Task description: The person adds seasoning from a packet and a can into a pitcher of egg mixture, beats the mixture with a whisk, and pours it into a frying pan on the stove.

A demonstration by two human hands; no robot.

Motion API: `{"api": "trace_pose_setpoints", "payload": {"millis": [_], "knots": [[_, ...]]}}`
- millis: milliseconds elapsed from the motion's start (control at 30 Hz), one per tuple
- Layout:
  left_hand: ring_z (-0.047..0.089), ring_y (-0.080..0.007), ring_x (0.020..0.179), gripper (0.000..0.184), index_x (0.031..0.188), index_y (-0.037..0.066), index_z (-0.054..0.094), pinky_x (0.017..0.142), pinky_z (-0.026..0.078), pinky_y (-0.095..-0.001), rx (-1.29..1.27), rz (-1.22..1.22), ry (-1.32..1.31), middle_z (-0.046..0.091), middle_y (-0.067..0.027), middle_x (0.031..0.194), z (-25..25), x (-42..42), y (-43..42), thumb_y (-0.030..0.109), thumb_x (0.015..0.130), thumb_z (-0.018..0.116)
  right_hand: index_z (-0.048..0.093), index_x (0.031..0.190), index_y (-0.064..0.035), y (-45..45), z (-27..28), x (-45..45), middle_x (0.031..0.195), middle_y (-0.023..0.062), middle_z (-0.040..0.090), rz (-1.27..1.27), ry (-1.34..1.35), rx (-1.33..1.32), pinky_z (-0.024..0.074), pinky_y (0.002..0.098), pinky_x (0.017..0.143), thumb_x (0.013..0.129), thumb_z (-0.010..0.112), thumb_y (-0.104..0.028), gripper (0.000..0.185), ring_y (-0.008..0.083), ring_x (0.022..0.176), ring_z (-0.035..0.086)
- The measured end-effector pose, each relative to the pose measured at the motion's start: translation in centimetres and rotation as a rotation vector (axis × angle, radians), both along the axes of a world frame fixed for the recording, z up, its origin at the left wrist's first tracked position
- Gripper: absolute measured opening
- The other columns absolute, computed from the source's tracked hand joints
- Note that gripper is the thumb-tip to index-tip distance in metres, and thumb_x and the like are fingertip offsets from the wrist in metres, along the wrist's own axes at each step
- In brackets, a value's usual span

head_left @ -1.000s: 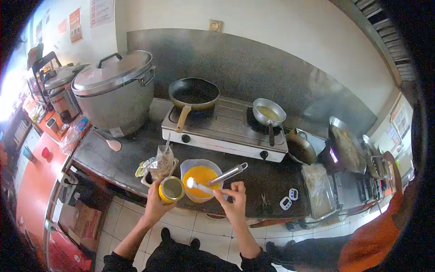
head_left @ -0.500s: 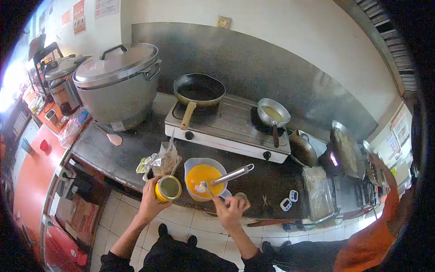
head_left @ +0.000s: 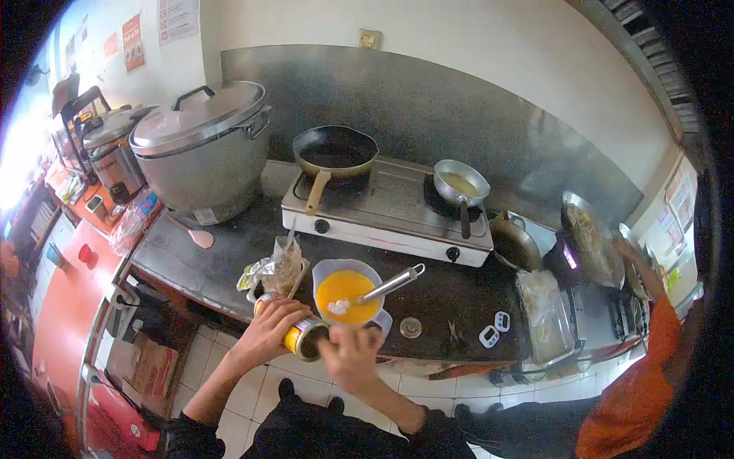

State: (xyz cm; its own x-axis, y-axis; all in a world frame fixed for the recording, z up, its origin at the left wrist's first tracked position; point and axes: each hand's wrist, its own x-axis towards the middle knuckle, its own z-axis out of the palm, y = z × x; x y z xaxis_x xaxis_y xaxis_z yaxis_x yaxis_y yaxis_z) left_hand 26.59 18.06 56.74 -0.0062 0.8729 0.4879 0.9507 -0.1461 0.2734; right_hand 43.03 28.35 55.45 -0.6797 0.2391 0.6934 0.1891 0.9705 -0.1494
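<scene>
My left hand (head_left: 273, 330) is wrapped round a yellow can (head_left: 300, 335), which is tilted with its open mouth to the right. Close to that mouth, my right hand (head_left: 352, 356) is closed and blurred; whatever it holds is hidden. Just beyond both hands stands a pale plastic jug (head_left: 326, 268) of orange-yellow liquid. White powder (head_left: 338, 307) floats in a clump on the liquid, and a metal whisk (head_left: 397, 281) leans in the jug. An opened clear bag (head_left: 284, 268) of brownish contents lies left of the jug.
Behind is a two-burner stove (head_left: 382, 236) with a frying pan (head_left: 336, 153) and a small saucepan (head_left: 461, 183). A large lidded pot (head_left: 199, 164) stands left. Round lid (head_left: 410, 327), scissors (head_left: 453, 330) and timers (head_left: 489, 335) lie right. A co-worker's orange sleeve (head_left: 634, 382) is far right.
My right hand has moved the white powder on its spoon into the jug, then drawn back to the can. My left hand has tipped the can over to the right.
</scene>
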Motion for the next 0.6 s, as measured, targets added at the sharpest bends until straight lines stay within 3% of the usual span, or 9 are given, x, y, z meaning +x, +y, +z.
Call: {"api": "trace_pose_setpoints", "payload": {"millis": [33,233,367,433,533,600], "knots": [[0.047,-0.0269,0.113,0.069,0.119,0.008,0.047,0.098,0.034,-0.0419,-0.020,-0.021,0.055,0.051,-0.0079,0.119,0.7,0.4,0.0,0.016,0.057,0.075,0.066,0.067,-0.0111,0.0,-0.8,-0.5,0.087,0.0029,0.043,0.023,-0.028,0.124,0.0293,0.0445,0.077,0.057,0.072,-0.015,0.012,0.0226,0.086,0.042],[0.048,-0.0248,0.112,0.069,0.121,0.008,0.046,0.098,0.034,-0.0418,-0.126,0.004,0.188,0.052,-0.0073,0.118,0.8,0.9,0.0,0.020,0.059,0.072,0.064,0.067,-0.0039,0.5,-3.1,-1.0,0.099,0.0098,0.043,0.111,-0.104,-0.286,0.0302,0.0459,0.081,0.055,0.070,-0.010,0.015,0.0299,0.098,0.040],[0.047,-0.0252,0.113,0.072,0.122,0.008,0.045,0.098,0.033,-0.0422,-0.088,0.051,0.180,0.051,-0.0077,0.118,-0.3,0.8,0.5,0.020,0.057,0.074,0.067,0.070,-0.0032,0.7,-4.1,-1.0,0.096,0.0112,0.041,0.108,0.042,-0.465,0.0304,0.0422,0.082,0.059,0.071,-0.010,0.014,0.0308,0.097,0.039],[0.047,-0.0265,0.113,0.074,0.122,0.008,0.044,0.098,0.033,-0.0424,-0.100,0.095,0.082,0.051,-0.0081,0.119,-0.3,1.0,0.7,0.021,0.057,0.076,0.069,0.071,-0.0052,1.1,-5.3,-1.2,0.093,0.0102,0.040,0.082,0.111,-0.515,0.0305,0.0403,0.082,0.061,0.073,-0.013,0.014,0.0298,0.095,0.038],[0.045,-0.0291,0.113,0.076,0.122,0.008,0.043,0.097,0.033,-0.0427,-0.050,0.142,-0.072,0.050,-0.0092,0.120,-1.3,1.2,1.1,0.020,0.056,0.078,0.071,0.076,-0.0079,2.1,-3.9,-0.8,0.101,0.0130,0.043,0.010,0.053,-0.733,0.0305,0.0443,0.088,0.062,0.076,-0.025,0.022,0.0314,0.100,0.041],[0.045,-0.0307,0.113,0.077,0.123,0.008,0.042,0.096,0.033,-0.0427,-0.017,0.189,-0.180,0.049,-0.0102,0.120,-2.5,1.3,1.4,0.020,0.056,0.079,0.071,0.074,-0.0086,3.0,-3.4,-0.7,0.093,0.0089,0.039,0.041,0.150,-0.827,0.0309,0.0384,0.084,0.062,0.078,-0.026,0.022,0.0257,0.095,0.039]]}}
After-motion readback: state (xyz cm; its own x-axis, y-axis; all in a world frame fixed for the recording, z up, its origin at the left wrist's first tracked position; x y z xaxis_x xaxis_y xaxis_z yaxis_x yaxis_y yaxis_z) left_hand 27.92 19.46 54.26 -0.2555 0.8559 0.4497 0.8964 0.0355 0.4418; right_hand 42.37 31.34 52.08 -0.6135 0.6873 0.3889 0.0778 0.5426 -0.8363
